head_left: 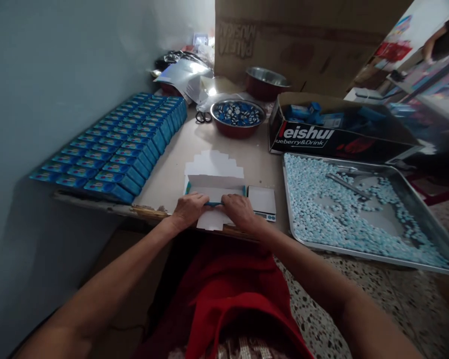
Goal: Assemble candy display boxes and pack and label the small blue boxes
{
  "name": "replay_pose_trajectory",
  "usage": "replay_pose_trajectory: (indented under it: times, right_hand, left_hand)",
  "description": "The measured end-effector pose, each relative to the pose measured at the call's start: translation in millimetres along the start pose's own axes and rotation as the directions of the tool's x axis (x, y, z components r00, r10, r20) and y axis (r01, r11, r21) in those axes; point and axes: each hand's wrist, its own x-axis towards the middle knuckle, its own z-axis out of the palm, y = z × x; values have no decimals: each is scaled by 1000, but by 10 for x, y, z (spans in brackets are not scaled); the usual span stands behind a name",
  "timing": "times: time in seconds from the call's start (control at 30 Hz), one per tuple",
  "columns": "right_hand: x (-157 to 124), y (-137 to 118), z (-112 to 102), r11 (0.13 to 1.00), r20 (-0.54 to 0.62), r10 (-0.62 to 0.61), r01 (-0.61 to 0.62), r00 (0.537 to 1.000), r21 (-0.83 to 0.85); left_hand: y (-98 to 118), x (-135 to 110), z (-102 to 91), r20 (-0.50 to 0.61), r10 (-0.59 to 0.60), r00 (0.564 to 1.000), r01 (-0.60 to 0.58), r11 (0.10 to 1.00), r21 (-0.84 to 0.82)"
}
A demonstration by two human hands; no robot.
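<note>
A partly folded cardboard box (215,182), white inside with blue-green outer edges, lies at the table's front edge with its stepped back flap spread flat. My left hand (189,207) grips the near wall of this box at its left part, fingers curled over the fold. On the same wall, a little to the right, my right hand (238,207) has its fingers curled in the same way. Both thumbs are hard to make out. A white flap hangs toward me between the hands. Just right of my right hand sits a small digital scale (262,202).
Rows of blue boxes (123,144) stand at left against the wall. Behind are scissors (203,117), a bowl of blue-and-white wrapped pieces (237,130) and another bowl (265,85). At right, a metal tray (297,234) holds pale-blue pieces, below a black carton (322,144). A person's arm (432,45) shows far right.
</note>
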Motion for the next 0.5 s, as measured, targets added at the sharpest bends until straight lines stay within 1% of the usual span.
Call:
replay_pose_trajectory:
  times: [0.03, 0.1, 0.13, 0.17, 0.2, 0.23, 0.3, 0.33, 0.37, 0.43, 0.47, 0.5]
  right_hand:
    - [-27, 21, -82, 998, 34, -37, 35, 999, 49]
    - [-106, 97, -337, 967, 85, -178, 158, 980, 199]
    - [-150, 152, -503, 930, 71, -264, 234, 962, 284]
    - [-189, 214, -681, 883, 30, -346, 314, 938, 348]
    - [-218, 281, -859, 841, -29, -410, 390, 912, 376]
    - [-230, 345, -1020, 822, -93, -446, 448, 890, 352]
    - [-197, 448, -1242, 835, -174, -483, 511, 858, 204]
    - [-153, 479, -1286, 839, -180, -509, 532, 842, 116]
    - [-98, 493, -1282, 830, -170, -542, 555, 823, 43]
    - [26, 475, -1163, 784, -126, -619, 620, 775, -35]
    - [81, 446, -1068, 757, -104, -653, 653, 750, -39]
    - [125, 405, -964, 742, -95, -668, 669, 738, -24]
  left_hand:
    - [-63, 24, -46, 33, 46, 998, -45, 999, -15]
    - [-219, 96, -172, 115, 174, 978, -170, 984, -45]
    - [-306, 144, -249, 154, 240, 958, -233, 970, -65]
    - [-390, 199, -330, 185, 297, 937, -285, 954, -88]
    - [-468, 261, -411, 206, 344, 916, -326, 938, -117]
    - [-535, 328, -486, 216, 385, 897, -358, 921, -153]
    - [-628, 478, -607, 217, 473, 854, -425, 874, -235]
    - [-654, 560, -649, 211, 521, 827, -462, 844, -271]
    - [-670, 643, -680, 206, 570, 795, -503, 810, -302]
    - [-693, 807, -728, 193, 650, 735, -575, 749, -329]
    - [-706, 878, -757, 178, 667, 724, -598, 735, -320]
    - [-723, 936, -798, 159, 662, 732, -604, 739, -298]
